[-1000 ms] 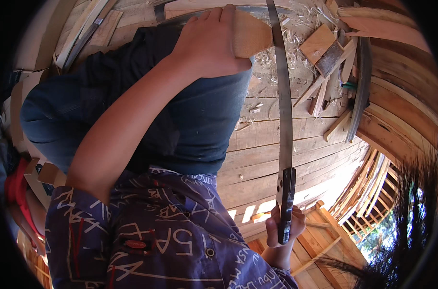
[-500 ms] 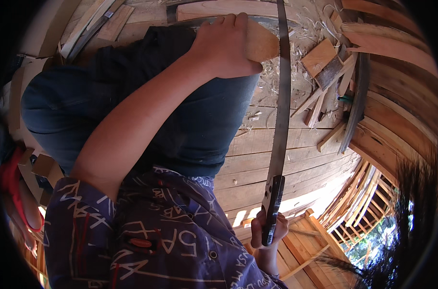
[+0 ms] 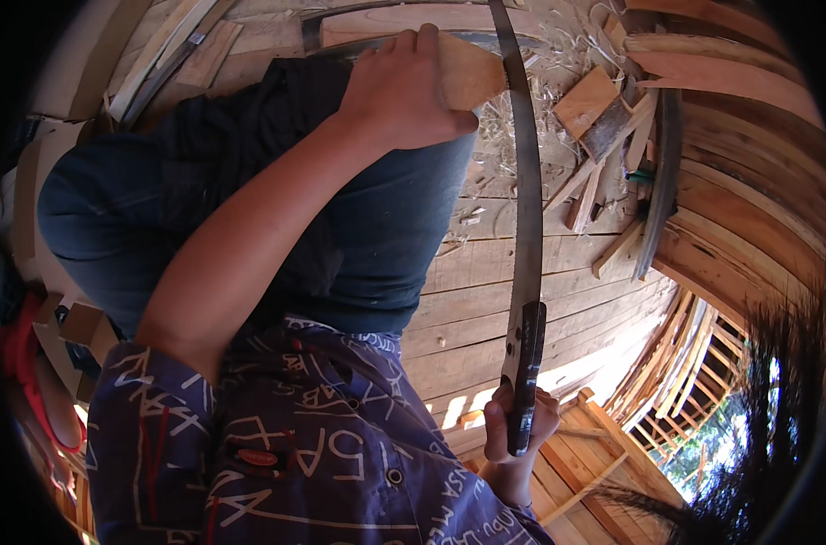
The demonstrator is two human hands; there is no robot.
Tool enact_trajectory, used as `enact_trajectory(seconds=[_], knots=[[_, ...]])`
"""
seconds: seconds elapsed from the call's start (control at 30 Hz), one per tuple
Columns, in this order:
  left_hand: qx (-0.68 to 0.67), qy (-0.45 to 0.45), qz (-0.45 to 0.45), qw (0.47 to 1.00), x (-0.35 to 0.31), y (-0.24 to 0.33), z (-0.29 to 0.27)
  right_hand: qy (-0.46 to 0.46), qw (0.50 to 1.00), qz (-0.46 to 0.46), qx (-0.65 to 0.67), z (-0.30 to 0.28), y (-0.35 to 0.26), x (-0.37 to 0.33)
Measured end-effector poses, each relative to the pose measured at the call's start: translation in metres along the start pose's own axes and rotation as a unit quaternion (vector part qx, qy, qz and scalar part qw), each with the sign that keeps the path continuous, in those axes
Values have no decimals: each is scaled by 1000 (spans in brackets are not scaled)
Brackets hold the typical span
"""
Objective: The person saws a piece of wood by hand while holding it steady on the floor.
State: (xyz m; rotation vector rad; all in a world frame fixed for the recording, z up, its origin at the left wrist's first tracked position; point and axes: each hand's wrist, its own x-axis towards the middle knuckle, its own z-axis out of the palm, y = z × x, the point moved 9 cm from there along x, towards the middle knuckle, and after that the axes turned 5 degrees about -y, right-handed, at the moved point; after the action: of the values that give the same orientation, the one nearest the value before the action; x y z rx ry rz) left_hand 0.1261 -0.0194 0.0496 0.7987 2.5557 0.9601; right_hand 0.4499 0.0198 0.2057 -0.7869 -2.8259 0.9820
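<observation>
My right hand (image 3: 519,420) is closed round the dark handle of a handsaw (image 3: 527,195), low on the right. Its long toothed blade runs upward, bending out past the top edge of the view. The blade's upper part lies against the end of a wooden board (image 3: 472,71). Over that board rests my left hand (image 3: 404,86), fingers bent over its far edge and thumb along the near side, pressing it by my knee. Most of the board is hidden under the hand and my leg in dark blue trousers (image 3: 377,218).
Wood shavings and offcuts (image 3: 586,102) litter the plank floor (image 3: 467,272) right of the blade. Stacked planks (image 3: 740,173) line the right side. More boards (image 3: 163,64) lie at the upper left. Beside a cardboard box (image 3: 86,322), part of another person in red (image 3: 22,350) shows at the left edge.
The saw's handle has moved up and slightly right, and the blade's tip has swung left. My left hand still grips the board; the whole view has shifted a little.
</observation>
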Motion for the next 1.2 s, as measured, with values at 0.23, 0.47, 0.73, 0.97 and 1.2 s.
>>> enact_trajectory(seconds=[0.23,0.47,0.73,0.97,1.2], knots=[[-5,4,-6,1000,0,-4,-2,-47,999,3,24,-11,-6,15],[-20,3,2,1000,1,-1,1,-40,997,-61,-10,-6,25,7],[-20,-8,-17,1000,4,-13,0,-27,996,-79,-37,-4,18,18],[-21,-43,17,999,-1,0,6,-23,995,-94,2,14,32,54],[13,-19,-18,1000,8,-12,9,-52,996,-74,-27,15,5,84]])
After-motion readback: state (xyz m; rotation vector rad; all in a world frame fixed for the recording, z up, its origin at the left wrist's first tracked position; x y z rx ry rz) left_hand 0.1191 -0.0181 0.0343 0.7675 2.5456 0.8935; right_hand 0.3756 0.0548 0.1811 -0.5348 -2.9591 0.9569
